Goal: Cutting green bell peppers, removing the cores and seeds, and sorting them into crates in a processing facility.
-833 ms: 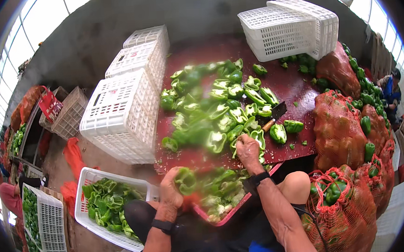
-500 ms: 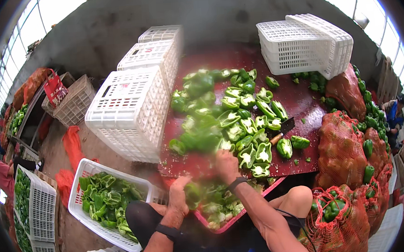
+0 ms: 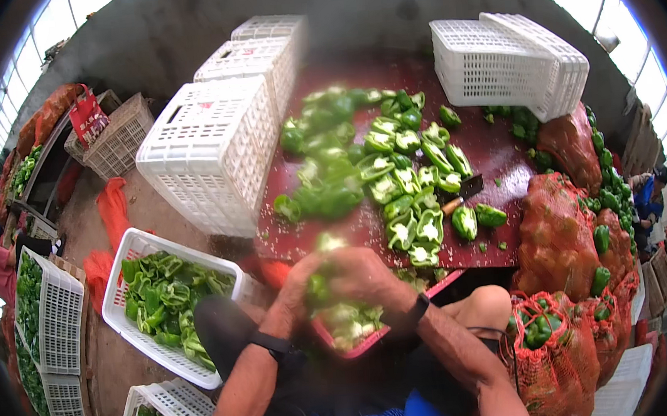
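Note:
My left hand (image 3: 295,285) is closed round a green bell pepper piece (image 3: 317,289) above the pink-red tub (image 3: 373,333). Right against it is my right hand (image 3: 365,277), its fingers curled in at the same pepper. A blurred patch covers the fingertips and hides the exact grip. Pale pepper cores and scraps (image 3: 349,323) fill the tub below. Halved green bell peppers (image 3: 397,180) lie heaped on the dark red table (image 3: 498,235) ahead, pale insides showing on many. Among them rests a knife (image 3: 462,194) with a wooden handle and a dark, wide blade.
White crates (image 3: 201,144) stand along the table's left side; more (image 3: 497,65) sit at its far right. A white crate of cut peppers (image 3: 172,312) is by my left knee. Red mesh sacks of peppers (image 3: 555,231) crowd the right. Another person (image 3: 645,198) is at far right.
My right hand has drawn back from the table's edge and met my left hand over the tub. My left hand has risen slightly with its pepper. The view has tilted a little.

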Available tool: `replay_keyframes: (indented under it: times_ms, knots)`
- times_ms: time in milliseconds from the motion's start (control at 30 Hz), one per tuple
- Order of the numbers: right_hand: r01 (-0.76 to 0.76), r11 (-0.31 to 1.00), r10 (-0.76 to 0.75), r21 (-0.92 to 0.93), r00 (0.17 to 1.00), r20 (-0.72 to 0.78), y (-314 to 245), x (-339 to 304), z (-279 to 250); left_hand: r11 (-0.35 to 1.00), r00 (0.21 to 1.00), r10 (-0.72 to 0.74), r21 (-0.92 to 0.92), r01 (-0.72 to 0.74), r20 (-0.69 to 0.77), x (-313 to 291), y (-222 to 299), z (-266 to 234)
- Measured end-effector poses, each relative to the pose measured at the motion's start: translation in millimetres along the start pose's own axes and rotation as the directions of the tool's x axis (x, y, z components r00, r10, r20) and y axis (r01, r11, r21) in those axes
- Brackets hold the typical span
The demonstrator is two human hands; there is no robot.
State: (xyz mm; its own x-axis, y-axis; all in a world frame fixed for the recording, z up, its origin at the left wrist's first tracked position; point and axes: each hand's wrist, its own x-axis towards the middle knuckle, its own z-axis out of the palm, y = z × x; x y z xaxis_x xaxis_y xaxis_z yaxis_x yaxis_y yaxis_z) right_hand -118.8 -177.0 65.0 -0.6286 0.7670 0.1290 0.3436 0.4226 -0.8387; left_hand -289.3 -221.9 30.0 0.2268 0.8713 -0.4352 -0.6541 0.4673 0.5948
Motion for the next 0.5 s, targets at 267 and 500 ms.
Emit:
replay_keyframes:
  times_ms: [267,500]
  knots:
    - [0.236,0.97,-0.237,-0.055,0.971,-0.024,-2.0,-8.1,-5.0,0.987,0.992,0.021,0.155,-0.04,0.124,-21.6,14.7,18.7]
    - [0.176,0.938,-0.28,-0.3,0.894,-0.351,-4.2,-14.4,-5.5,0.993,0.995,0.074,0.085,-0.079,0.061,-11.3,4.9,12.8]
